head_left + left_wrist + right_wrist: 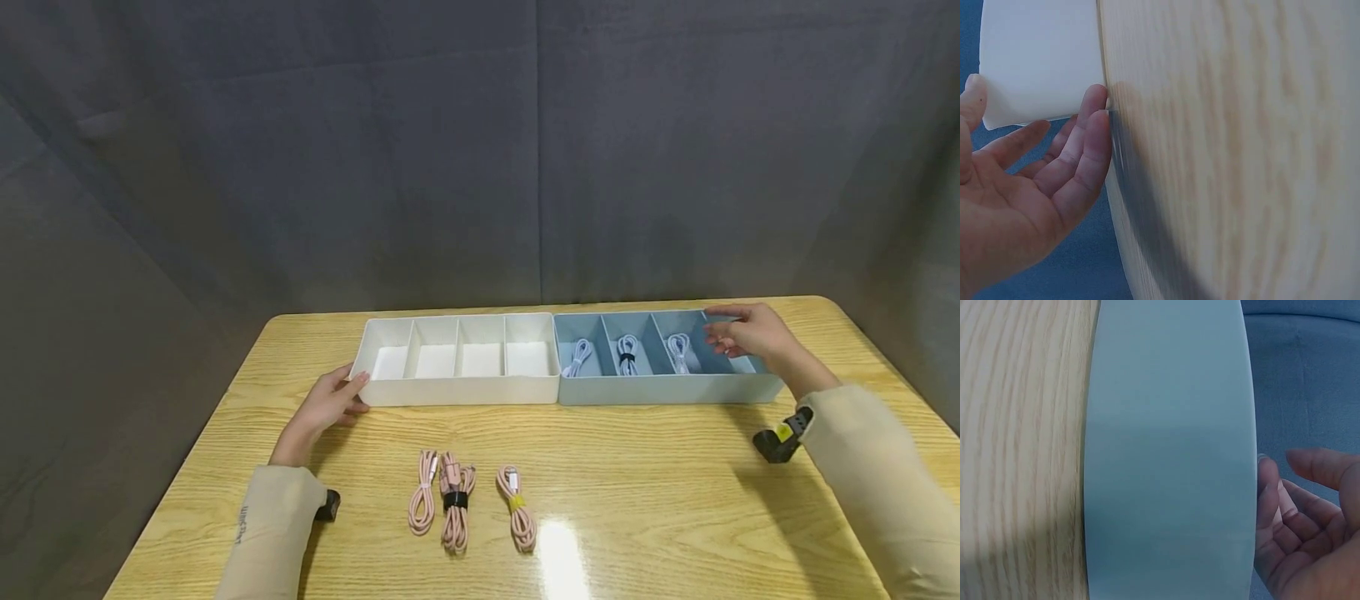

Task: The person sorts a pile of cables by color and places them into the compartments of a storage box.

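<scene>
A white divided box [465, 391] stands on the table, its compartments bare. My left hand [330, 402] touches its left end, thumb near the front corner; the left wrist view shows the fingers [1094, 140] fairly straight beside the end wall. Against its right end stands a blue divided box [667, 389]. Bundled light-coloured cables lie in its compartments: one cable [578, 357], one with a black tie [627, 354] and another [678, 352]. Over the rightmost compartment hovers my right hand [752, 330], thumb apart from loosely bent fingers, with nothing visible between them.
Three pink bundled cables lie on the wooden table [637, 475] in front of the boxes: one with a light tie [422, 502], one with a black strap [455, 521], one with a yellow tie [519, 521]. A dark curtain [450, 167] hangs behind the table.
</scene>
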Demonstrator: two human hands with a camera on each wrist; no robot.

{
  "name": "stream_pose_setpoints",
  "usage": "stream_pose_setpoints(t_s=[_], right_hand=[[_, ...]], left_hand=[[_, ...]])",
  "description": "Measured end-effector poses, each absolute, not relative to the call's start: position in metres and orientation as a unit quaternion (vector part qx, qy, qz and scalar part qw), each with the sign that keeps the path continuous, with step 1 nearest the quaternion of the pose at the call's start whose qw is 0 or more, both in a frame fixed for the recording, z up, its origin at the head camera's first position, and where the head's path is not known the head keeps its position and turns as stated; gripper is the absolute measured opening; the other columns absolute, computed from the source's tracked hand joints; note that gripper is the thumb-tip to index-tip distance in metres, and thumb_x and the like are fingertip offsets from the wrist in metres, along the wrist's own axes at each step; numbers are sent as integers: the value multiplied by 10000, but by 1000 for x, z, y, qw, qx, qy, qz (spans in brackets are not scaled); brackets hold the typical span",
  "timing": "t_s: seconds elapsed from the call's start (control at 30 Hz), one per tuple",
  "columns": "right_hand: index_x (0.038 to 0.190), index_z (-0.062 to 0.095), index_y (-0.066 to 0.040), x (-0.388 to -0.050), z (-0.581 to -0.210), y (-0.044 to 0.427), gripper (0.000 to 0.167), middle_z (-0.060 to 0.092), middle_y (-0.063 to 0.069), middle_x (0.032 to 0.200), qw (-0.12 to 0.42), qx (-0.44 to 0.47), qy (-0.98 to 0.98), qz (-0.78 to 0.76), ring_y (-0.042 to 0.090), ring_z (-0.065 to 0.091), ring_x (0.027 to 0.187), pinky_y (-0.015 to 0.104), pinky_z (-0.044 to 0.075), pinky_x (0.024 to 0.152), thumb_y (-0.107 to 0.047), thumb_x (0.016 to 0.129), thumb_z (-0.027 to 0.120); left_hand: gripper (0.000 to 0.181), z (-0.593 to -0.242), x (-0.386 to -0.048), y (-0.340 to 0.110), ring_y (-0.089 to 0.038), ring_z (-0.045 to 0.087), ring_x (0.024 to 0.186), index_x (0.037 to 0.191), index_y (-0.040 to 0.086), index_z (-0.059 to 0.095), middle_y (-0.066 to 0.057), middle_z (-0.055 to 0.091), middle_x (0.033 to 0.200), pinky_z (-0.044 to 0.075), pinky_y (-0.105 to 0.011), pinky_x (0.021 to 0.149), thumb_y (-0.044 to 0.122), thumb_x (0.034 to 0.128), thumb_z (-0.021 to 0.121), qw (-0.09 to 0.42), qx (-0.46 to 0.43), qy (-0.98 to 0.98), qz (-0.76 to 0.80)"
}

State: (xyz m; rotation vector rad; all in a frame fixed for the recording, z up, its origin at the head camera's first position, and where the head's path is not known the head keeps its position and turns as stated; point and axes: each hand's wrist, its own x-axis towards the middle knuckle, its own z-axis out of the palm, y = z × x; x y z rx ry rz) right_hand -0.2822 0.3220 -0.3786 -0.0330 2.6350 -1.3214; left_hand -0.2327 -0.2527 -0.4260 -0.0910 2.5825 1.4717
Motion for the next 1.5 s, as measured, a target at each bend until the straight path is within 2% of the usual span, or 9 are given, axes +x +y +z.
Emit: stream_pose_setpoints(t_s=[0.23,0.67,0.8,1.03,1.5], right_hand=[[1306,390,112,-271,-376,317,495,656,25,862,77,-16,888,-453,77,605,684,285,513,653,-202,941,506],[1268,428,117,-253,-368,302,497,660,23,809,44,-55,876,-478,84,598,659,274,513,599,-177,899,585],[1270,427,117,-250,-370,298,497,664,53,855,43,-68,874,-479,103,594,658,291,513,597,-176,901,586],[1248,456,107,-239,-369,287,486,647,-43,784,35,-94,864,-494,157,616,673,304,512,585,-181,887,608],[1224,498,85,-221,-370,267,451,652,-44,805,9,-144,859,-491,149,629,703,293,488,562,-138,860,643]], left_hand=[[603,-426,-235,-253,-232,616,806,1403,-39,263,-272,528,1087,524,-354,638,348,967,417,84,-24,865,494],[624,-427,-237,-253,-243,613,811,1405,-39,256,-269,533,1084,521,-350,638,370,962,418,87,-23,864,495],[593,-427,-237,-253,-231,614,801,1405,-40,255,-264,533,1078,523,-350,634,335,973,412,86,-23,865,493],[614,-428,-238,-252,-217,614,792,1402,-41,263,-252,540,1057,524,-345,628,362,965,418,85,-23,865,493],[609,-427,-238,-251,-215,614,786,1408,-28,260,-246,550,1048,520,-340,631,358,965,420,88,-33,865,493]])
